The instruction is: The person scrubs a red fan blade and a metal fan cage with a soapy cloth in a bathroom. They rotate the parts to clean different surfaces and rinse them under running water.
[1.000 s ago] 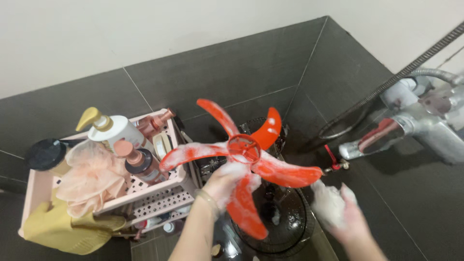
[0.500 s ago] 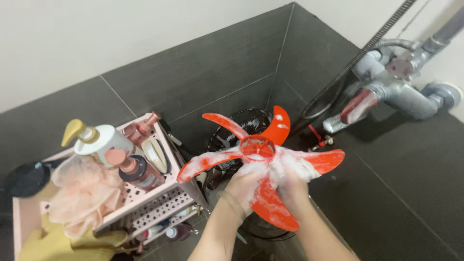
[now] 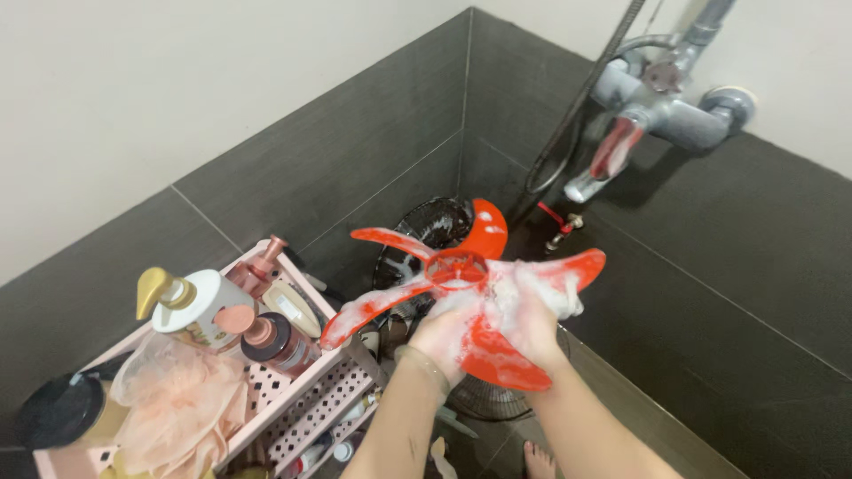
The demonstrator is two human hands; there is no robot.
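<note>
Overhead, looking down into a dark-tiled shower corner; red fan blade (image 3: pixel 461 293) held up in mid-air between both hands, above a black fan grille (image 3: pixel 424 232) that leans against the tiled wall and a second grille (image 3: pixel 488 399) lying on the floor below. Blade has five vanes around a round hub; white soap foam smeared across the hub and the nearer vanes. Left hand (image 3: pixel 448 333) sits under the hub, fingers clenched around the base of the lower vanes, coated in lather; thin bracelet at the wrist. Right hand (image 3: pixel 532 315) pressed against the right-hand vane, fingers wrapped over its foamy surface, touching the left hand at the hub; both grasp the blade. Bare toes (image 3: pixel 535 459) visible on the floor at the bottom edge.

To the left, just beside the blade's leftmost vane, a pink perforated rack (image 3: pixel 302 399); on top stand a white pump bottle with gold nozzle (image 3: pixel 191 306), a dark bottle with rose cap (image 3: pixel 280 341) and a peach mesh sponge (image 3: pixel 182 412); a black lid (image 3: pixel 58 412) at the far left. Upper right, well apart from the hands, a grey wall-mounted mixer tap (image 3: pixel 661 102) with a red-marked lever; dark hose (image 3: pixel 568 124) hanging down from it; small red valve (image 3: pixel 561 222) on the wall beneath.
</note>
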